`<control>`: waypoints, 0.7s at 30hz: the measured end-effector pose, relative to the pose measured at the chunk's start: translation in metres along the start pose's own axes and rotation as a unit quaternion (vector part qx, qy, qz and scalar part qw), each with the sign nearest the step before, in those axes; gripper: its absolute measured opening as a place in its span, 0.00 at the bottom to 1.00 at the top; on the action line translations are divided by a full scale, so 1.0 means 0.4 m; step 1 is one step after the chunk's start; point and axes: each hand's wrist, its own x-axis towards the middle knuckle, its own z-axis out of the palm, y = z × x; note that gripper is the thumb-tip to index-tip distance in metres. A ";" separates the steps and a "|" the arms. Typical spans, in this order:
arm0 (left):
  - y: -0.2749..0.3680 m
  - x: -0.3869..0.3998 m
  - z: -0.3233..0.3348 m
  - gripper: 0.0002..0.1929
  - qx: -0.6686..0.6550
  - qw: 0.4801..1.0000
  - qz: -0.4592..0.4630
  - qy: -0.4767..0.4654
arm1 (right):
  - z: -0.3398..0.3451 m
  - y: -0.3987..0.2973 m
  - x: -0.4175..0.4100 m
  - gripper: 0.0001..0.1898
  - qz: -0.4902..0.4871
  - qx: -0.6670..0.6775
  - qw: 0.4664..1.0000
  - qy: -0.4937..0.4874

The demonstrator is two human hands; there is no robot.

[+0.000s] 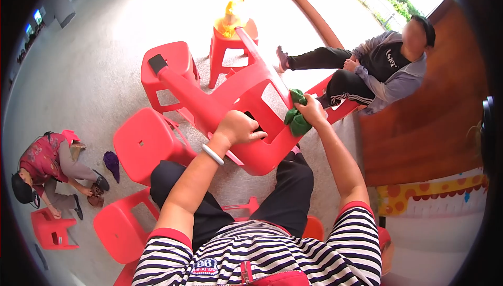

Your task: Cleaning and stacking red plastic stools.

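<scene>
A red plastic stool (261, 160) lies tilted before me with its legs pointing away, over my lap. Around the edge of one of its openings my left hand (240, 128) is closed, with part of the fingers hidden behind the plastic. A green cloth (297, 123) is bunched in my right hand (312, 110), against the stool's right side. One far leg end carries a dark square pad (158, 64). A white bangle (212, 154) circles my left wrist.
Red stools (141, 142) stand at my left and ahead; one holds a yellow object (230, 18). A person (377, 62) sits at right beside a brown wall (424, 128). Another person (43, 160) bends over a red stool (49, 223) at far left, near a purple cloth (111, 164).
</scene>
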 end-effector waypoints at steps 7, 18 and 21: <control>-0.081 -0.039 -0.019 0.18 0.010 0.998 0.018 0.066 | 0.046 0.028 -0.143 0.34 0.040 0.107 0.991 -0.066; 0.187 -0.111 0.083 0.15 0.004 0.994 -0.098 0.041 | 0.082 0.017 -0.315 0.22 0.010 0.106 0.993 0.042; 0.153 -0.106 0.076 0.15 -0.015 0.997 -0.070 0.031 | 0.120 0.084 -0.364 0.19 0.018 0.231 0.972 0.035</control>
